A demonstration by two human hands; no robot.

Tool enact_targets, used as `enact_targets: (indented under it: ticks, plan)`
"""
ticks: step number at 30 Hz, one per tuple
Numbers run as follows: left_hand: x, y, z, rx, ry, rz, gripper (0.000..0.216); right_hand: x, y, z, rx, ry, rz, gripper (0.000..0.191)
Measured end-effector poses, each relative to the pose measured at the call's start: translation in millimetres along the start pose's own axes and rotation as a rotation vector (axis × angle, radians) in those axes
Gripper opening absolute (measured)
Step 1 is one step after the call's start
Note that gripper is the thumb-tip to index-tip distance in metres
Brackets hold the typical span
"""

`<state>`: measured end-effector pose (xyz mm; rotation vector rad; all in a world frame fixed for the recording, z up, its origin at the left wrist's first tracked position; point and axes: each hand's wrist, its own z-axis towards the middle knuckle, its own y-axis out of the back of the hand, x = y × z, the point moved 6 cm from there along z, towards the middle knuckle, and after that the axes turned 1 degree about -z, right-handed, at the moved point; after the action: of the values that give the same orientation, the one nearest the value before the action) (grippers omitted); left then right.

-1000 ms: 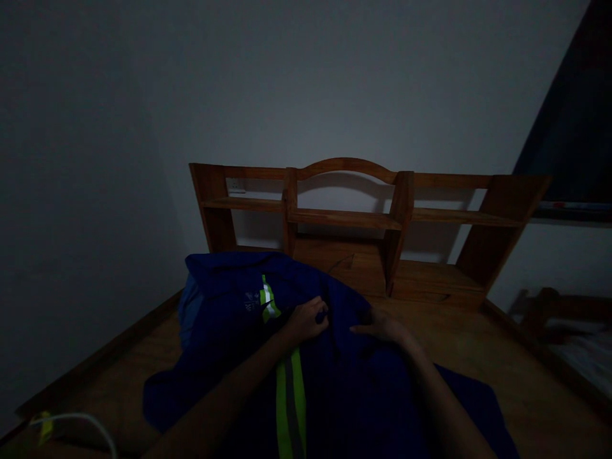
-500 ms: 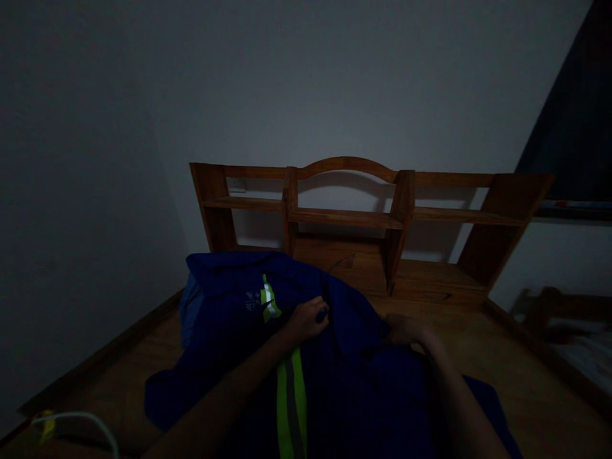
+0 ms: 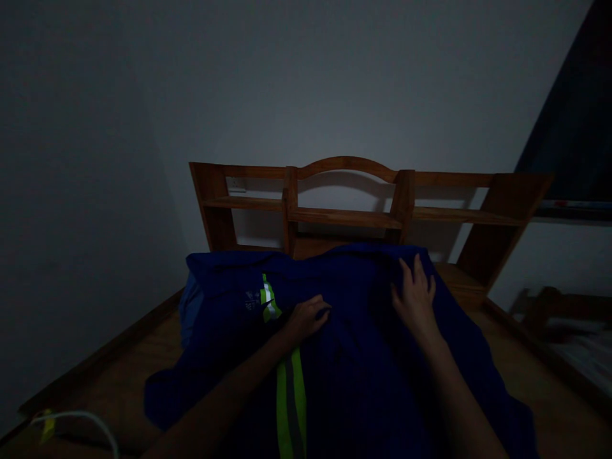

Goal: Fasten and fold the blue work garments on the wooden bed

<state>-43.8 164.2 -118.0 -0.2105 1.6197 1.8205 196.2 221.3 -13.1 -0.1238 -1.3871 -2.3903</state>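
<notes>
The person's left hand (image 3: 306, 317) is curled near the middle of the blue garment (image 3: 363, 382), thumb and forefinger apparently closed on a pinch of its cloth, while the right hand (image 3: 415, 293) grasps nothing, its fingers spread over the garment near the far right corner; whether the palm presses on the fabric is too dark to tell. Half a second ago the right hand was lower, at a slanting far edge, with the cloth falling away to the right. Now that side reaches further out, its upper edge almost level with the left side's, so the garment lies broader and flatter, and the work of laying it out looks further along, though creases gather beside the left hand, which has kept its place. To the left of that hand sit a short reflective patch (image 3: 268, 297) and a faint print (image 3: 251, 299), and a long reflective stripe (image 3: 291, 408) runs down towards the person. The garment lies on a wooden surface (image 3: 564, 414); beyond its far edge stands a wooden shelf unit (image 3: 344, 218) against a pale wall (image 3: 344, 83).
</notes>
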Motion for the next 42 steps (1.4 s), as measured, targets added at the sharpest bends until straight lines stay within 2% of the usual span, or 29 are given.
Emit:
enact_targets:
  ticks: [4,7,9,11,14,19,25,33,37,40,42]
  plan:
    - [-2,2,1,-0.003,0.001,-0.012,0.021,24,-14,-10,0.087,0.033,0.098,0.041]
    - [-2,-1,0,0.024,-0.018,-0.010,0.022,54,-41,-30,0.348,0.127,0.130,0.030]
    - [-1,-3,0,0.042,-0.025,0.002,0.023,74,-62,-50,0.527,0.216,0.130,0.032]
    - [0,-3,-1,0.057,-0.027,0.022,0.022,86,-77,-66,0.625,0.263,0.121,0.034]
    - [-1,-3,-2,0.066,-0.022,0.038,0.022,90,-89,-80,0.683,0.277,0.151,0.035]
    - [-1,0,0,0.032,0.038,-0.038,0.018,82,-96,-83,0.769,0.232,0.272,0.020]
    - [0,0,1,0.019,0.072,-0.118,0.016,78,-101,-84,0.750,0.215,0.310,0.016]
    - [1,2,2,-0.012,0.123,-0.097,0.014,78,-103,-85,0.733,0.222,0.326,0.016]
    - [3,14,3,-0.145,0.195,-0.036,0.012,79,-95,-79,0.665,0.141,0.300,0.031]
    - [7,24,2,-0.271,0.272,0.007,0.013,78,-83,-71,0.536,0.039,0.342,0.044]
    - [9,26,2,-0.308,0.295,0.019,0.013,77,-78,-68,0.452,-0.012,0.414,0.049]
